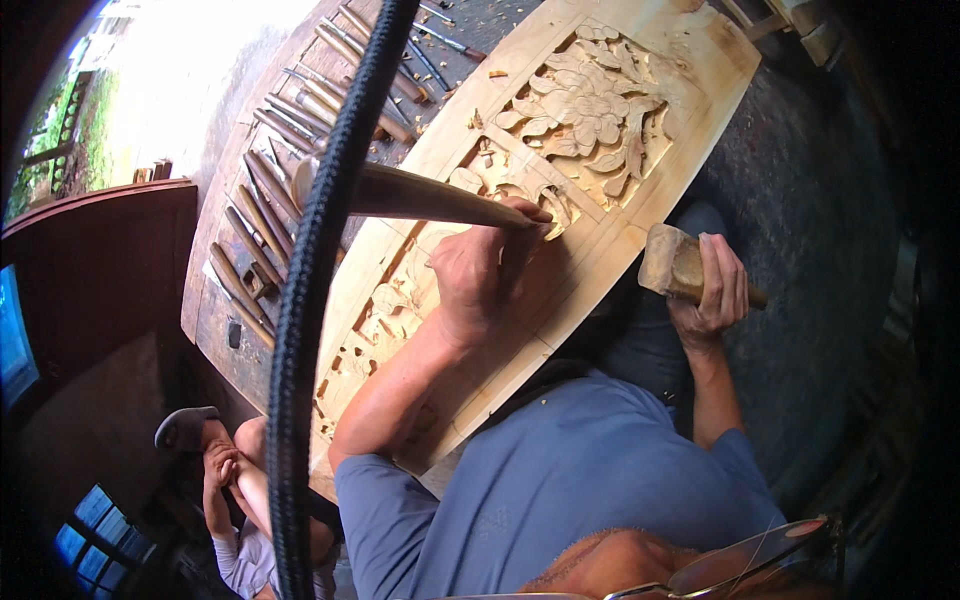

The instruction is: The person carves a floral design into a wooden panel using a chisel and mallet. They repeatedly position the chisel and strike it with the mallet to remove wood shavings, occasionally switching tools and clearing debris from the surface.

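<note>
The left hand (478,272) is closed in a fist around the lower part of a chisel (430,197); its fingers leave no visible gap. The chisel slants, its thick handle end out to the left and its lower end down at the carved board (600,262); whether the blade touches the wood is hidden by the fingers. The right hand (712,290) grips a wooden mallet (672,262), fingers wrapped round the handle close under the head, off the board's right side. The board lies across the middle, a carved flower (595,118) at its far end. More chisels (262,205) lie left on the bench (205,325).
</note>
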{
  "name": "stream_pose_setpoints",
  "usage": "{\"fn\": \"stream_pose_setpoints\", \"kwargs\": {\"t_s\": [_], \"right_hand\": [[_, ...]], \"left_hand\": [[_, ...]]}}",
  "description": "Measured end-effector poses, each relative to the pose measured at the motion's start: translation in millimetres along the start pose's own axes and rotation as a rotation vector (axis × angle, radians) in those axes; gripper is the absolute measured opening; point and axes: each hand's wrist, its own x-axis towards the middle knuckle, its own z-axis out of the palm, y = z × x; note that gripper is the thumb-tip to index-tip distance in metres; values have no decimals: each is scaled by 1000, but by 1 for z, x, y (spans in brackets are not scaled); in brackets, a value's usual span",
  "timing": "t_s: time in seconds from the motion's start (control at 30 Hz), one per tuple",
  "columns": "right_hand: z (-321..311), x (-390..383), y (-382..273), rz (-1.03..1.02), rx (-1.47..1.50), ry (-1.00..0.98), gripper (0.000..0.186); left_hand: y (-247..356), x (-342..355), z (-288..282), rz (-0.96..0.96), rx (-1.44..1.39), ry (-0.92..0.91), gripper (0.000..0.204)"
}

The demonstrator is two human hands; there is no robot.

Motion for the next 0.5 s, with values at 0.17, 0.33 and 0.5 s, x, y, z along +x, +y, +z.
{"fn": "stream_pose_setpoints", "kwargs": {"t_s": [0.17,0.33,0.5], "right_hand": [[2,-3,0,12,-5,13,59],[3,-5,1,9,9,14,63],[2,-3,-1,10,-6,9,63]], "left_hand": [[-2,-1,1,19,-13,-34,12],[-5,-1,2,64,-6,-26,22],[-3,-2,-2,13,-8,-99,25]]}}
